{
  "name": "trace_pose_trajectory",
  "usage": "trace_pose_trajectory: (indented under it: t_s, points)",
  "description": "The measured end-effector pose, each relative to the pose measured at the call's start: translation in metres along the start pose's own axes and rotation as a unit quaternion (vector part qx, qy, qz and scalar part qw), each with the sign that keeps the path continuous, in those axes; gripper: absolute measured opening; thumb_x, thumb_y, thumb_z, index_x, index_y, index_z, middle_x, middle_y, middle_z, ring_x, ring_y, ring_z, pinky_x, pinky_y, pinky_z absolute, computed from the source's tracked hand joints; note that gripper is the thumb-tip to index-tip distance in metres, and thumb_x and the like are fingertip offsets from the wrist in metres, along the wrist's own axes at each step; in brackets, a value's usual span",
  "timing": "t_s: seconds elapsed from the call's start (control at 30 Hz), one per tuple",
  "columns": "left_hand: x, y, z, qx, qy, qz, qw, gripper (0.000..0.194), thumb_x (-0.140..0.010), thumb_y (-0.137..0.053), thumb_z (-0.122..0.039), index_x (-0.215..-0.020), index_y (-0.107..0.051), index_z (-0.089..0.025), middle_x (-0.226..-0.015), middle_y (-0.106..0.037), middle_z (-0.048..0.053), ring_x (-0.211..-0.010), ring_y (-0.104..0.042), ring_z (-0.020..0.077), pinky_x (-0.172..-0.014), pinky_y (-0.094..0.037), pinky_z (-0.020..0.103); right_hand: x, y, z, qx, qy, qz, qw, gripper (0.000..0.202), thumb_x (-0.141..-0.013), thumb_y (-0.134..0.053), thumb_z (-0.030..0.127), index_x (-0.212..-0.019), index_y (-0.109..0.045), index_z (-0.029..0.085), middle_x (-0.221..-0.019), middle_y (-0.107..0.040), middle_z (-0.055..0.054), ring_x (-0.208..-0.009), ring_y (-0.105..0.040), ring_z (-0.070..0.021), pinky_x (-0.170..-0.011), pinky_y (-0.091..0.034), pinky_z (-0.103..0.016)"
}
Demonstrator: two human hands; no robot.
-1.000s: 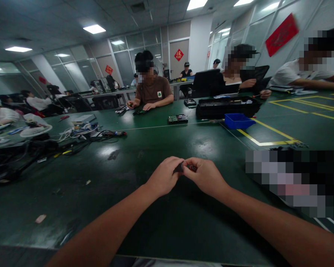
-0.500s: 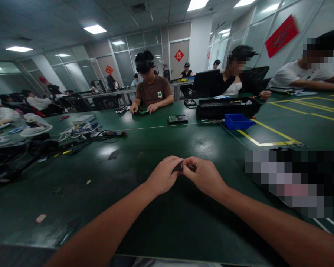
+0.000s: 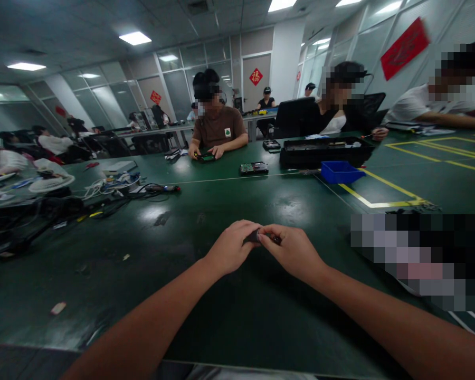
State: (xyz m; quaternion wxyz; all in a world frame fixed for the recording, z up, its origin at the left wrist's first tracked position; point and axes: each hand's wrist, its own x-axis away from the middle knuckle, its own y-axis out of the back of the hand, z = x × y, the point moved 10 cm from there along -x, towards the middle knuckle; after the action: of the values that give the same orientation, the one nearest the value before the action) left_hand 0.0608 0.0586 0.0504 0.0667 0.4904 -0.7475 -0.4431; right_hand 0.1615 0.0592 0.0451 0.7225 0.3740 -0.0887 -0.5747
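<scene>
The single view looks out from the head of the person at work, set above the near edge of the table point(image 3: 206, 211) and facing forward and down across it. Both forearms enter from the bottom corners and slant inward, so the left hand point(image 3: 231, 245) and right hand point(image 3: 295, 248) meet just right of centre, near the lens and seen from above and behind. The field is very wide: it takes in the near table edge at the bottom, a co-worker in a brown shirt point(image 3: 221, 126) facing the camera from the far side, the distant door point(image 3: 248, 92), and the ceiling point(image 3: 83, 26) along the top. Toward the right side, upright lines lean.
</scene>
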Motion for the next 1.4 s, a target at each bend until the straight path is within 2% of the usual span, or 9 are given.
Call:
trace_pose_trajectory:
  t_s: [0.23,0.5,0.73,0.93,1.03,1.2,1.4]
  points:
    - [0.000,-0.004,0.001,-0.018,-0.002,0.010,1.000,0.031,-0.088,-0.057,-0.006,-0.114,-0.064,-0.019,-0.119,-0.064,0.006,-0.112,-0.057,0.0200,-0.102,-0.046,0.037,0.001,0.001,-0.002,0.004,-0.031,-0.023,0.999,0.017,-0.088,-0.058,0.025,-0.088,-0.074,0.020,-0.070,-0.073,0.000,-0.057,-0.063,-0.0141,-0.056,-0.044,-0.025]
    - [0.000,-0.005,0.001,-0.016,-0.011,0.001,1.000,0.031,-0.089,-0.056,-0.008,-0.116,-0.064,-0.020,-0.118,-0.065,0.005,-0.111,-0.058,0.0202,-0.100,-0.047,0.038,0.001,0.003,-0.002,0.016,-0.022,-0.036,0.999,0.019,-0.089,-0.056,0.028,-0.088,-0.074,0.020,-0.070,-0.073,-0.001,-0.057,-0.064,-0.0146,-0.055,-0.043,-0.025]
    - [-0.001,0.000,-0.004,-0.022,-0.019,-0.008,1.000,0.032,-0.089,-0.059,-0.011,-0.119,-0.063,-0.022,-0.118,-0.065,0.004,-0.111,-0.058,0.0200,-0.100,-0.047,0.037,0.001,0.014,-0.008,0.026,-0.064,-0.081,0.994,0.018,-0.086,-0.060,0.030,-0.082,-0.074,0.020,-0.063,-0.069,0.000,-0.053,-0.061,-0.0145,-0.052,-0.040,-0.026]
    - [-0.001,0.003,0.003,-0.019,-0.006,-0.028,0.999,0.032,-0.087,-0.064,-0.012,-0.119,-0.064,-0.021,-0.119,-0.065,0.006,-0.112,-0.058,0.0213,-0.102,-0.047,0.040,-0.001,0.014,-0.010,0.035,-0.072,-0.066,0.995,0.020,-0.084,-0.060,0.030,-0.078,-0.076,0.020,-0.061,-0.068,0.000,-0.054,-0.060,-0.0147,-0.053,-0.039,-0.026]
    - [0.000,0.006,0.009,0.004,0.014,-0.044,0.999,0.032,-0.086,-0.066,-0.014,-0.117,-0.065,-0.020,-0.118,-0.065,0.007,-0.112,-0.060,0.0219,-0.102,-0.048,0.040,-0.001,0.015,-0.007,0.034,-0.053,-0.064,0.996,0.021,-0.086,-0.059,0.030,-0.080,-0.077,0.021,-0.062,-0.069,0.001,-0.053,-0.060,-0.0144,-0.053,-0.040,-0.026]
    - [0.000,0.002,0.003,0.007,-0.001,-0.021,1.000,0.032,-0.087,-0.065,-0.014,-0.118,-0.066,-0.024,-0.117,-0.066,0.005,-0.111,-0.060,0.0207,-0.100,-0.048,0.038,0.000,0.014,0.000,0.029,-0.021,-0.044,0.998,0.023,-0.088,-0.057,0.029,-0.090,-0.079,0.024,-0.068,-0.073,0.001,-0.055,-0.062,-0.0148,-0.055,-0.043,-0.027]
    - [0.001,0.004,0.008,0.051,0.015,-0.024,0.998,0.030,-0.087,-0.069,-0.018,-0.117,-0.066,-0.022,-0.116,-0.066,0.004,-0.109,-0.061,0.0191,-0.098,-0.048,0.035,0.000,0.013,0.000,0.046,-0.008,-0.027,0.999,0.023,-0.089,-0.059,0.032,-0.100,-0.078,0.026,-0.070,-0.073,0.000,-0.057,-0.062,-0.0160,-0.058,-0.044,-0.028]
